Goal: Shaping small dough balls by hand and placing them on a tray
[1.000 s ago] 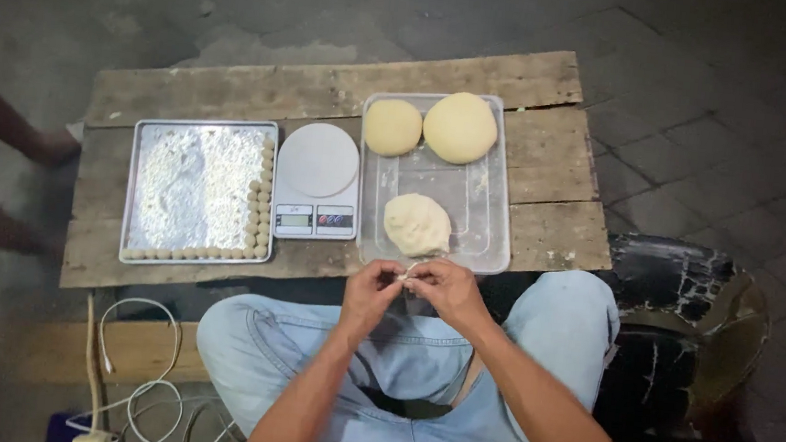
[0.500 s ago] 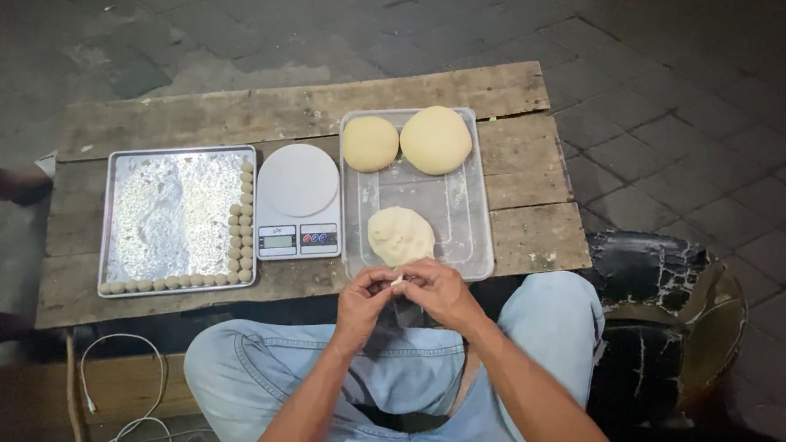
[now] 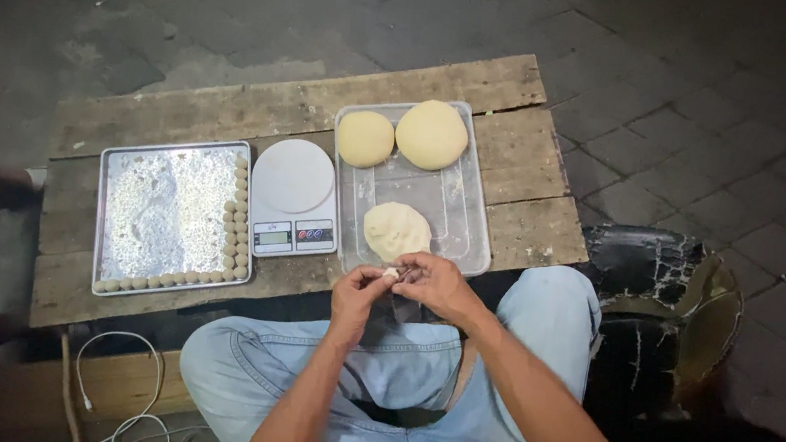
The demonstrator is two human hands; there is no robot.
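Dough was what both hands worked on. A tiny dough bit [image 3: 392,273] sat pinched between the left hand [image 3: 357,296] and the right hand [image 3: 437,287], both closed on it with fingertips, equally near. It was too small to show a long side. The flat dough lump [image 3: 396,231] lay just past the hands, in the clear tray [image 3: 472,200]. Two round dough balls [image 3: 365,139] sat at the far end. One white scale [image 3: 292,197] stood beside one metal tray [image 3: 173,214], edged with many small balls [image 3: 237,225], too many to count surely.
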